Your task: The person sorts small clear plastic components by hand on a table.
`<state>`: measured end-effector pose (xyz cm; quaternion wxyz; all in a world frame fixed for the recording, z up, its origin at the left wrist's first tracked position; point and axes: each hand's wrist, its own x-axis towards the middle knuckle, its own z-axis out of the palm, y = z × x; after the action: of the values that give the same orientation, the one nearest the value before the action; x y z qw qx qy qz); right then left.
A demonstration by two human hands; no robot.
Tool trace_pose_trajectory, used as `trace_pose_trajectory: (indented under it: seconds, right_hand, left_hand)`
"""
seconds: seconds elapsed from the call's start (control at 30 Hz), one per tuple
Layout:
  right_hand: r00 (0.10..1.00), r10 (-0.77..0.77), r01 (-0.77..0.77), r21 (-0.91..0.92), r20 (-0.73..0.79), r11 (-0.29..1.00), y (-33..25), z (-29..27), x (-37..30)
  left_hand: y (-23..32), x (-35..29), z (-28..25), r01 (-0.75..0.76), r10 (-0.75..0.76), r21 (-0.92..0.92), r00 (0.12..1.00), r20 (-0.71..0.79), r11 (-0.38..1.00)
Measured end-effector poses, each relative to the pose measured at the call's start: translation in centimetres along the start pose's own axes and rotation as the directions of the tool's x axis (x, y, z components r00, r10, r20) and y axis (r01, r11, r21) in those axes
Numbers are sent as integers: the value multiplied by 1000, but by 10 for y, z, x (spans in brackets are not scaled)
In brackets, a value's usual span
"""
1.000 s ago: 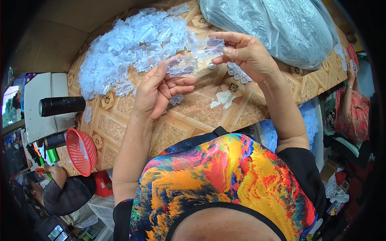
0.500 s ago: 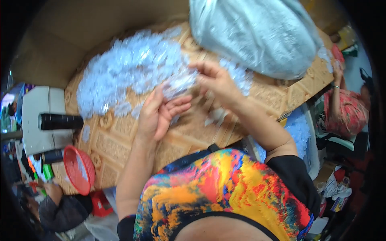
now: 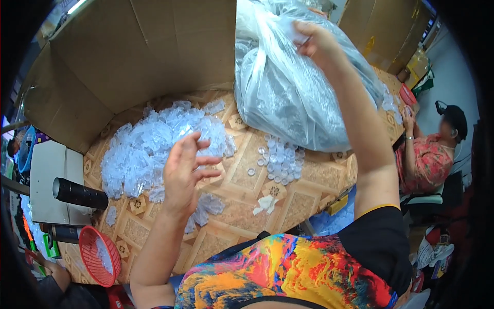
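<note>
My left hand (image 3: 184, 174) hovers over the near right edge of a heap of clear plastic pieces (image 3: 149, 149), fingers spread and nothing in them. Reaching far forward, my right hand (image 3: 318, 44) is above the top of a large, full translucent plastic bag (image 3: 303, 108). A blurred, clear plastic piece (image 3: 292, 32) shows at its bent fingertips; its exact shape is smeared. Several small round clear caps (image 3: 282, 162) lie in front of the bag. A smaller group of clear pieces (image 3: 208, 206) rests just right of my left wrist.
Cardboard (image 3: 170, 56) walls the table's far side. A crumpled white scrap (image 3: 265, 205) lies near the front edge. At left are a black cylinder (image 3: 80, 193), a pale box (image 3: 49, 175) and a red basket (image 3: 91, 252). Another person (image 3: 427, 159) sits at right.
My hands have parted: the right one has swung up and forward from the table to the bag's top, and the left one has opened. The view has tilted up, showing more cardboard.
</note>
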<state>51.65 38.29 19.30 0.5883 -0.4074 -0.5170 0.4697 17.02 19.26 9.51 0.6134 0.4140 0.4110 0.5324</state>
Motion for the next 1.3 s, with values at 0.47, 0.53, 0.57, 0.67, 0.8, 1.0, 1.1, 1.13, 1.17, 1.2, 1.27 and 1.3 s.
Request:
trace_pose_trajectory:
  seconds: [0.47, 0.53, 0.57, 0.67, 0.8, 1.0, 1.1, 1.13, 1.17, 1.2, 1.27, 1.3]
  right_hand:
    - [857, 361, -386, 4, -367, 922, 64, -70, 123]
    - [873, 437, -432, 71, -217, 899, 79, -40, 75]
    - [854, 471, -471, 53, -221, 880, 82, -29, 55]
    - [774, 575, -602, -27, -266, 798, 81, 5, 35]
    - [946, 75, -178, -314, -315, 933, 17, -46, 188]
    - [719, -333, -122, -582, -610, 804, -42, -77, 224]
    - [945, -182, 54, -418, -272, 907, 59, 23, 136]
    - [986, -134, 59, -541, -100, 839, 88, 45, 91]
    - [992, 53, -113, -590, -118, 800, 109, 89, 40]
    - [993, -3, 69, -561, 117, 825, 127, 110, -12]
    - [925, -67, 272, -526, 375, 806, 143, 138, -102]
    - [830, -221, 492, -485, 512, 723, 145, 144, -136]
  left_hand:
    - [-79, -62, -205, 24, 245, 432, 794, -555, 901]
    - [-85, -63, -213, 27, 250, 433, 782, -571, 901]
    - [-85, -60, -217, 35, 256, 443, 774, -579, 896]
    - [-79, -55, -226, 63, 255, 478, 781, -571, 876]
    - [-81, -53, -221, 60, 328, 601, 793, -514, 797]
    - [-74, -61, -209, 9, 279, 501, 822, -496, 865]
    - [-66, -65, -217, 35, 295, 557, 820, -491, 829]
    - [-65, -64, -220, 41, 298, 588, 832, -468, 808]
    - [-69, -70, -224, 57, 290, 588, 829, -479, 807]
    - [-75, -74, -227, 46, 301, 597, 831, -468, 801]
    - [-81, -78, -223, 28, 303, 583, 834, -461, 812]
    - [-83, -82, -223, 36, 297, 586, 835, -462, 809]
